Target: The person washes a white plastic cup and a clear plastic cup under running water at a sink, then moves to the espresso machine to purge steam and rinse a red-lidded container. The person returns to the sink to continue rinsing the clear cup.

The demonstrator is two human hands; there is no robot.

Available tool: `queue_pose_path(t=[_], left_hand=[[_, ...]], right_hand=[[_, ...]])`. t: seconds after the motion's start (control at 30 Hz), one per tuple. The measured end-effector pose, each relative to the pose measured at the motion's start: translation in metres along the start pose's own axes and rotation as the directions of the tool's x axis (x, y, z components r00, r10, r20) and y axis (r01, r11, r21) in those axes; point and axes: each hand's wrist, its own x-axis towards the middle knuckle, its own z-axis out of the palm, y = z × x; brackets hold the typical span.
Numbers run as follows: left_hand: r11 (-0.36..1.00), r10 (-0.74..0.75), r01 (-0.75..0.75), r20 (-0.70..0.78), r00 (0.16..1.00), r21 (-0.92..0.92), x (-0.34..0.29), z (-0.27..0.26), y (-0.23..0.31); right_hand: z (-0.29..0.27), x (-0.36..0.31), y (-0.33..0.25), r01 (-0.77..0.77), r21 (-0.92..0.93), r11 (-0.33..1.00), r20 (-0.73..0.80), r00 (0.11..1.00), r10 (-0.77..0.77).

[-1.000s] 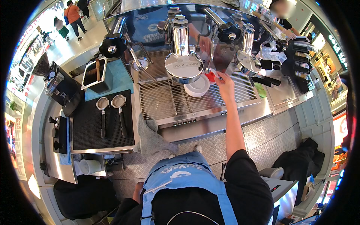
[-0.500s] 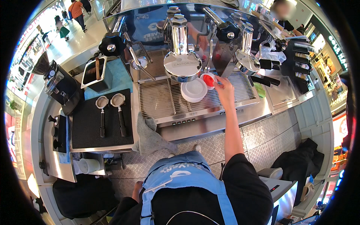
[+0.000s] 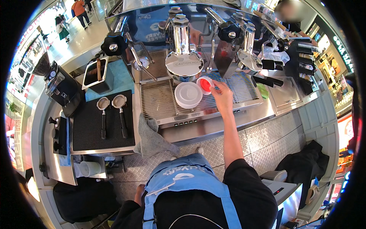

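Observation:
My right hand (image 3: 222,95) pinches a small white cup (image 3: 201,83) with a red inside, tilted over the espresso machine's drip tray (image 3: 156,107). Just left of it, touching or nearly touching, a round white tub (image 3: 188,95) stands on the slats. Above both hangs the chrome group head (image 3: 184,65), with no portafilter handle showing in it. Beside the blue apron (image 3: 183,171), low at my left side, is my left hand (image 3: 140,194); the fingers are mostly hidden.
Two portafilters (image 3: 119,100) lie on a black mat (image 3: 87,126) at left, by a coffee grinder (image 3: 61,87) and a knock box (image 3: 99,80). A grey cloth (image 3: 152,139) drapes over the counter edge. Another person (image 3: 291,24) stands at the far right.
My right hand has moved left with the small cup. The round white tub has shifted left along the drip tray too. My left hand stays low at my side.

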Motion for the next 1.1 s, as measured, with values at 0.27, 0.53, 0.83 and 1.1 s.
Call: queue_pose_path(t=[0.27, 0.53, 0.83, 1.1], left_hand=[[0.805, -0.461, 0.545, 0.331, 0.823, -0.235, 0.024, -0.118, 0.093], [0.866, 0.144, 0.066, 0.373, 0.917, -0.496, 0.053, -0.292, 0.252], [0.577, 0.569, -0.374, 0.030, 0.821, -0.726, 0.099, -0.331, 0.427], [0.099, 0.744, 0.621, 0.472, 0.473, -0.778, 0.137, -0.219, 0.531]], right_hand=[[-0.001, -0.001, 0.013, -0.162, 0.179, 0.971, -0.103, 0.978, 0.182], [-0.025, -0.005, 0.023, -0.295, 0.404, 0.866, -0.027, 0.942, 0.333], [-0.056, -0.061, 0.020, -0.368, 0.475, 0.799, -0.064, 0.891, 0.449], [-0.093, -0.162, 0.012, -0.239, 0.573, 0.784, -0.324, 0.813, 0.484]])
